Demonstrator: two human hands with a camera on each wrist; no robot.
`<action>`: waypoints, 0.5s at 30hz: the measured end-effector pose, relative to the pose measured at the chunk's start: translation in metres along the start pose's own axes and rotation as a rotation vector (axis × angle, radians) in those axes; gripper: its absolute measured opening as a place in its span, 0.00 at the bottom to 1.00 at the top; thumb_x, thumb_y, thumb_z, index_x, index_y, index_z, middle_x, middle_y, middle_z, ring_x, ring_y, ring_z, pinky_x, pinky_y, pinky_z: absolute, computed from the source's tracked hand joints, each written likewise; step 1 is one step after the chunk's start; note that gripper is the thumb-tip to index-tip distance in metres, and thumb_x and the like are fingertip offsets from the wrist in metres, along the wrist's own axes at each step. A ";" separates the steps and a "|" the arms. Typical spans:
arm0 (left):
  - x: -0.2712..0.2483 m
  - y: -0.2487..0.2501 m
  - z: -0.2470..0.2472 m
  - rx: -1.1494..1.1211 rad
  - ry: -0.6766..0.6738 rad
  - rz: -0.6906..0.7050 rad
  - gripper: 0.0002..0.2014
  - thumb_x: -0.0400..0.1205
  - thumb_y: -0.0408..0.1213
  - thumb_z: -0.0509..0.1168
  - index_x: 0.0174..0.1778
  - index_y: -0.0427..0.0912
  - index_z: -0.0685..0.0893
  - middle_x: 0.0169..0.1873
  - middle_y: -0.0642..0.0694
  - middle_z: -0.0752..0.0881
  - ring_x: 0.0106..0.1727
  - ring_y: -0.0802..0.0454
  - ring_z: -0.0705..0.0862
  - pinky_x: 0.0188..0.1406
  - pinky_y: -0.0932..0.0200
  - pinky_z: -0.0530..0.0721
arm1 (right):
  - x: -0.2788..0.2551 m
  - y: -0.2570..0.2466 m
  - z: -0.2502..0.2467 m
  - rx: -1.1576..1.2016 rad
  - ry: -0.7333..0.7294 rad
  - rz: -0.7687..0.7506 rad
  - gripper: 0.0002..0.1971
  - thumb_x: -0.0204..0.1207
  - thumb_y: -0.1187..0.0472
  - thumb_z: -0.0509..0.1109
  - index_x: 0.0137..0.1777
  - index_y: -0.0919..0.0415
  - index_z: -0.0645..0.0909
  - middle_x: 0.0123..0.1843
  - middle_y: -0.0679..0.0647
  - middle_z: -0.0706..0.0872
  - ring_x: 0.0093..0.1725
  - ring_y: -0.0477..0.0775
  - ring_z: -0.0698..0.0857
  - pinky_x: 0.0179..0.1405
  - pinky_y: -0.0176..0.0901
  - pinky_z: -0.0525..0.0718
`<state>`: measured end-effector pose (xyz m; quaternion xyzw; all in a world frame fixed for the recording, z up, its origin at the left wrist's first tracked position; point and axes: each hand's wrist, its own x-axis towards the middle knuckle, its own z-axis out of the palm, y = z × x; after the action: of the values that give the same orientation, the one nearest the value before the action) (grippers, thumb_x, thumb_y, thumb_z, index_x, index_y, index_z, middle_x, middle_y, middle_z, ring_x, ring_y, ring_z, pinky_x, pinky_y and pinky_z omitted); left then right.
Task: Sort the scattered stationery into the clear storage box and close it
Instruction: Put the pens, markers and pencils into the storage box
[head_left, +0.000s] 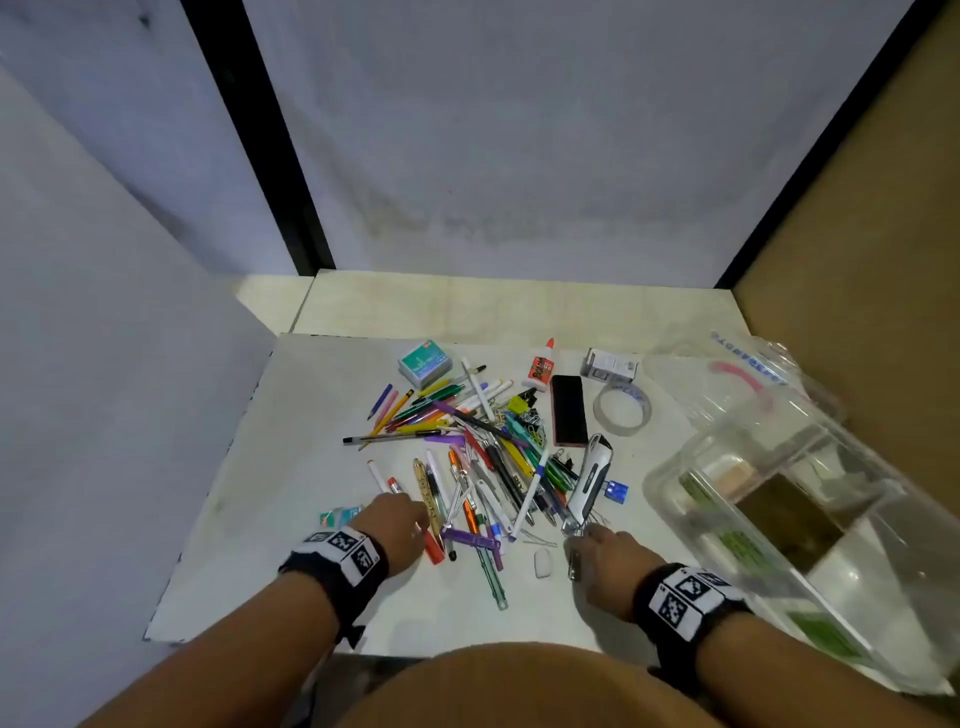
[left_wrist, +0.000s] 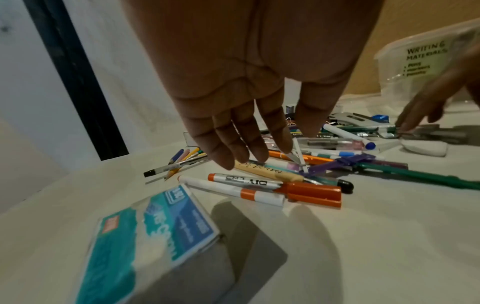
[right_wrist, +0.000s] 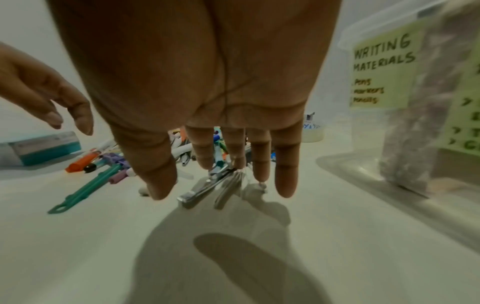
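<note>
A heap of pens, markers and pencils (head_left: 467, 457) lies mid-table. My left hand (head_left: 410, 519) hovers open over its near left edge; straight fingers (left_wrist: 241, 144) hang just above a wooden pen (left_wrist: 270, 171) and two orange-capped markers (left_wrist: 306, 193). My right hand (head_left: 587, 545) is open at the heap's near right edge, and its fingertips (right_wrist: 259, 170) reach down at a small metal tool (right_wrist: 205, 189); whether they touch it I cannot tell. The clear storage box (head_left: 675, 499) stands open at the right, labelled "WRITING MATERIALS" (right_wrist: 384, 70).
The box's clear lid (head_left: 727, 374) lies behind it. A teal staple box (left_wrist: 145, 242) sits by my left wrist. Farther back are a glue bottle (head_left: 540, 369), black eraser (head_left: 569, 410), tape roll (head_left: 622, 410) and stapler (head_left: 589, 478). A white eraser (head_left: 542, 563) lies between my hands.
</note>
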<state>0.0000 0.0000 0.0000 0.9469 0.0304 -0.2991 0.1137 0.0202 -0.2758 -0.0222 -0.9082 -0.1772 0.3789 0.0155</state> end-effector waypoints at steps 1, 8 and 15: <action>0.003 0.000 0.001 0.005 -0.011 0.000 0.14 0.83 0.42 0.59 0.63 0.48 0.81 0.61 0.46 0.81 0.65 0.48 0.78 0.67 0.55 0.77 | 0.002 -0.001 0.001 -0.001 0.010 -0.001 0.20 0.75 0.61 0.60 0.67 0.50 0.71 0.67 0.55 0.72 0.62 0.60 0.76 0.59 0.50 0.78; 0.018 0.014 0.009 0.057 -0.033 0.079 0.19 0.80 0.37 0.61 0.68 0.50 0.76 0.63 0.46 0.79 0.65 0.47 0.77 0.65 0.51 0.79 | 0.011 -0.010 0.002 -0.025 -0.011 0.029 0.18 0.75 0.62 0.61 0.65 0.57 0.72 0.70 0.58 0.66 0.65 0.63 0.74 0.64 0.54 0.78; 0.037 0.036 0.019 0.221 -0.019 0.200 0.31 0.80 0.33 0.62 0.79 0.53 0.61 0.80 0.43 0.60 0.80 0.40 0.60 0.75 0.45 0.69 | 0.035 -0.021 -0.020 -0.007 0.234 -0.025 0.21 0.81 0.57 0.59 0.74 0.57 0.69 0.72 0.57 0.72 0.69 0.59 0.72 0.66 0.51 0.77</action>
<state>0.0240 -0.0401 -0.0286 0.9491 -0.0984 -0.2967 0.0382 0.0504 -0.2428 -0.0279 -0.9439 -0.1870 0.2695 0.0376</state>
